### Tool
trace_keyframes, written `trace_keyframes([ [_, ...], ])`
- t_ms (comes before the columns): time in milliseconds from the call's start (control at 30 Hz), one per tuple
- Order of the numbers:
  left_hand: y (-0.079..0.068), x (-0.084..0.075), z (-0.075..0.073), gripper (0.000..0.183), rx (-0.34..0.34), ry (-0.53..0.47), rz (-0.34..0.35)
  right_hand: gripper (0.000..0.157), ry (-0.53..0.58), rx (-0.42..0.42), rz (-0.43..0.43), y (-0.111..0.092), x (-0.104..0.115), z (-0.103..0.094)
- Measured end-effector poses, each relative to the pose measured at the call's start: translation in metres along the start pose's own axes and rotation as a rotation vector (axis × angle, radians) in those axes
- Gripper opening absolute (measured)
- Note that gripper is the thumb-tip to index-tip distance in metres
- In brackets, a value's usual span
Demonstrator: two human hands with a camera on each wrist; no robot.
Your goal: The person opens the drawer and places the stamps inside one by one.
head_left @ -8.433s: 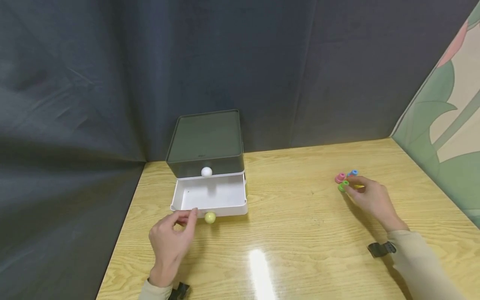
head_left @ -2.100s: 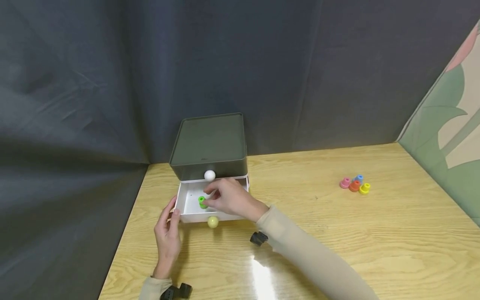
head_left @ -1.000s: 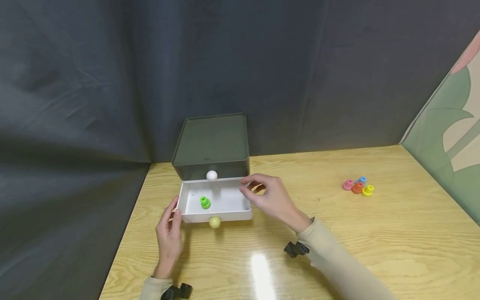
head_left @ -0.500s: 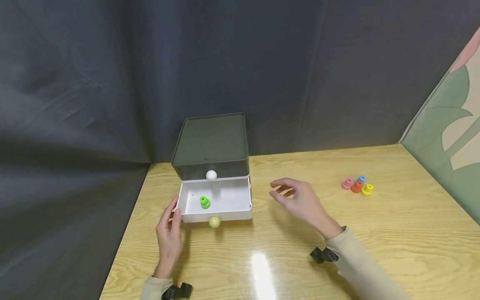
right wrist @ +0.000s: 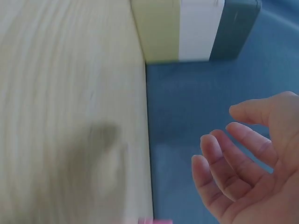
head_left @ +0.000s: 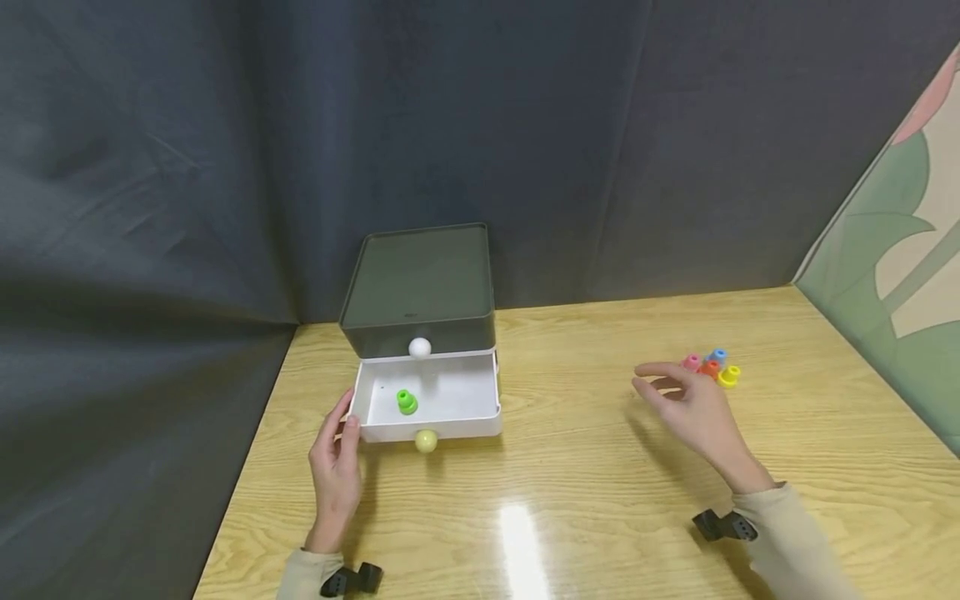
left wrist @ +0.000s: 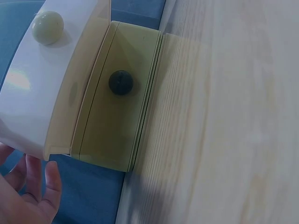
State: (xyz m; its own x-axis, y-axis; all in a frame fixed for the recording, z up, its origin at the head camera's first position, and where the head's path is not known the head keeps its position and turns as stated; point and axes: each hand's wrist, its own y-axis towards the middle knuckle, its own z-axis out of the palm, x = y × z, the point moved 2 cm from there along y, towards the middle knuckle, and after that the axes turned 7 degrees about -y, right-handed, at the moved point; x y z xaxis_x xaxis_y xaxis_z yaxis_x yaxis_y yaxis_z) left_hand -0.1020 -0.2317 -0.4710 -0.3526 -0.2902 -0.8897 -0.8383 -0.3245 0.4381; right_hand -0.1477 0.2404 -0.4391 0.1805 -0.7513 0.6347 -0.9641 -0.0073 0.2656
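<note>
My left hand (head_left: 336, 479) grips the front left corner of a pulled-out white drawer (head_left: 465, 429), thumb at the front and fingers along the side. Inside the drawer stands a small green stepped peg (head_left: 407, 402). Over the table at the right, my right hand (head_left: 703, 417) holds nothing, its fingers loosely bent and thumb apart. Just behind it are a pink peg (head_left: 692, 361), a red peg (head_left: 709, 368), a blue peg (head_left: 718, 356) and a yellow peg (head_left: 729, 377), grouped together. The hand partly covers the pink and red ones in the head view.
The drawer belongs to a small cabinet with a dark top section (head_left: 420, 279) and white knob (head_left: 420, 347). Below, an olive drawer (left wrist: 112, 121) with a dark knob (left wrist: 121, 82) is closed. A dark curtain (head_left: 555, 150) hangs behind the wooden table (head_left: 585, 467); a patterned panel (head_left: 892, 275) borders the right.
The green peg went from the group at the right into the drawer, where my right hand let it go. That hand has since moved back right to the other pegs. The left hand stays at the drawer.
</note>
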Motion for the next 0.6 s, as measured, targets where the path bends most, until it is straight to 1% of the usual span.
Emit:
trace_keyframes([
  [133, -0.001, 0.000, 0.000, 0.039, 0.008, 0.000, 0.005, 0.029, -0.015, -0.044, 0.041, -0.006, -0.026, -0.015],
  [233, -0.002, 0.000, 0.000, 0.039, 0.009, 0.008, 0.002, 0.032, -0.023, -0.069, 0.092, -0.009, -0.045, -0.030],
  [300, -0.002, 0.000, 0.000, 0.039, 0.008, 0.006, 0.001, 0.036, -0.037, -0.085, 0.144, -0.010, -0.059, -0.042],
  [400, -0.002, 0.000, 0.001, 0.039, 0.009, 0.001, 0.000, 0.043, -0.060, -0.110, 0.250, -0.012, -0.080, -0.058],
  [500, -0.001, 0.000, 0.000, 0.039, 0.008, 0.002, -0.002, 0.052, -0.079, -0.111, 0.333, -0.014, -0.101, -0.069],
  [600, -0.001, 0.000, -0.001, 0.039, 0.004, 0.012, -0.008, 0.058, -0.067, -0.077, 0.360, -0.015, -0.114, -0.072],
])
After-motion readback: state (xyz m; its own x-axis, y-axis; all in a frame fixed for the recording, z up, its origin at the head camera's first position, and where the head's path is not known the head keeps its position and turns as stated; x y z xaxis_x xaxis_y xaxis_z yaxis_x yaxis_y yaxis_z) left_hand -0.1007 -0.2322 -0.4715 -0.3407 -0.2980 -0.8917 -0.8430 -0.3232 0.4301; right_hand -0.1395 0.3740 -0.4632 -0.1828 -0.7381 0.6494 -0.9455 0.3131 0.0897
